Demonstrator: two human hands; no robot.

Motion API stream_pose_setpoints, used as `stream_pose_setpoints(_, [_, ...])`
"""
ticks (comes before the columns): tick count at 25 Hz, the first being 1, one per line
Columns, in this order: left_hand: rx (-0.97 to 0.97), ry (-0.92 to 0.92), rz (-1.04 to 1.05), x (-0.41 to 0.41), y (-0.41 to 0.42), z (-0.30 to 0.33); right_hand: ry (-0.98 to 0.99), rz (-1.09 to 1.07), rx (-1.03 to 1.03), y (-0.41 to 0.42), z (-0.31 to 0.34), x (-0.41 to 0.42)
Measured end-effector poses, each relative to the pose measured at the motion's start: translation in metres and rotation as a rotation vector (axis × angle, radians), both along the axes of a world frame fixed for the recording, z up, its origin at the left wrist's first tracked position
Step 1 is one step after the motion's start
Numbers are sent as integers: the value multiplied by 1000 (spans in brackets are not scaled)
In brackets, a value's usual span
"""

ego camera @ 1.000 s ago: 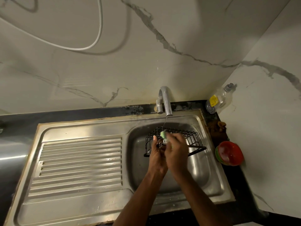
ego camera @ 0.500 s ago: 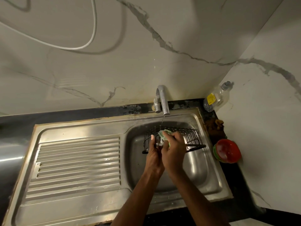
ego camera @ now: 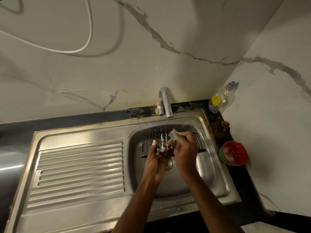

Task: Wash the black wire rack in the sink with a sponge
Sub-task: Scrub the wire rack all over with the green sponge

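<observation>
1. The black wire rack (ego camera: pixel 173 142) is held inside the basin of the stainless steel sink (ego camera: pixel 208 174), directly under the curved chrome tap (ego camera: pixel 165 102), with a thin stream of water falling onto its wires.
2. The near edge of the rack is held by the left hand (ego camera: pixel 155 163); its grip is clenched on the lower front rail, thumb on top. This hold is judged sufficient to keep the rack from swinging while it is scrubbed.
3. The pale green sponge (ego camera: pixel 173 134) is pinched in the grip of the right hand (ego camera: pixel 186 151) and is pressed against the upper wires near the middle of the rack.
4. The sponge is best drawn along each wire rather than across, so that foam is carried into the joints where residue is likely to collect.
5. The rack is best turned by the left hand in stages, so that the far side and the right end, not yet reached, are brought under the stream.
6. Pressure is to be kept moderate; thin wires may flex, and a wet rail may slip from the grip.
7. The clear plastic detergent bottle (ego camera: pixel 221 99) stands on the dark tabletop (ego camera: pixel 239 175) at the corner, near the red bowl (ego camera: pixel 234 153), should more soap be required.
</observation>
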State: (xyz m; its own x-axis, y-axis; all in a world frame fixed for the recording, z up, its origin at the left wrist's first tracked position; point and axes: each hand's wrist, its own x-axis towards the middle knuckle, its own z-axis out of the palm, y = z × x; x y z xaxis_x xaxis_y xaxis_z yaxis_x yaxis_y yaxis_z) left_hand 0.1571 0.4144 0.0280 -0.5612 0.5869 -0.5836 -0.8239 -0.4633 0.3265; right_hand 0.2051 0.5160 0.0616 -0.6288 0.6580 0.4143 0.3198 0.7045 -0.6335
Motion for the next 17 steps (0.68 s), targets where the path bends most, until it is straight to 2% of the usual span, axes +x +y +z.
stream_pose_setpoints(2, [-17, -4, -15, 3, 2, 3, -9, -143, -56, 11, -3, 8])
stream_pose_setpoints(3, [-5, -10, -9, 4, 3, 3, -11, -129, -93, 0, 0, 5])
stream_pose_setpoints(5, [54, -23, -40, 4, 3, 1, 16, 32, -96, -34, 9, -3])
stream_pose_setpoints(7, [96, 16, -40, 7, 1, 4, 61, 172, -88, -35, 12, -4])
stream_pose_setpoints(11, [103, 58, 19, 10, -3, 2, 44, -89, -133, 4, 0, 6])
stream_pose_setpoints(12, [102, 60, 14, 10, -3, 3, 45, -66, -157, -6, 2, 4])
stream_pose_setpoints(15, [128, 47, 16, 5, -3, -1, 65, 189, -71, -39, 13, -2])
stream_pose_setpoints(17, [145, 57, 24, 1, -4, 3, 67, 134, -73, -16, 11, -2])
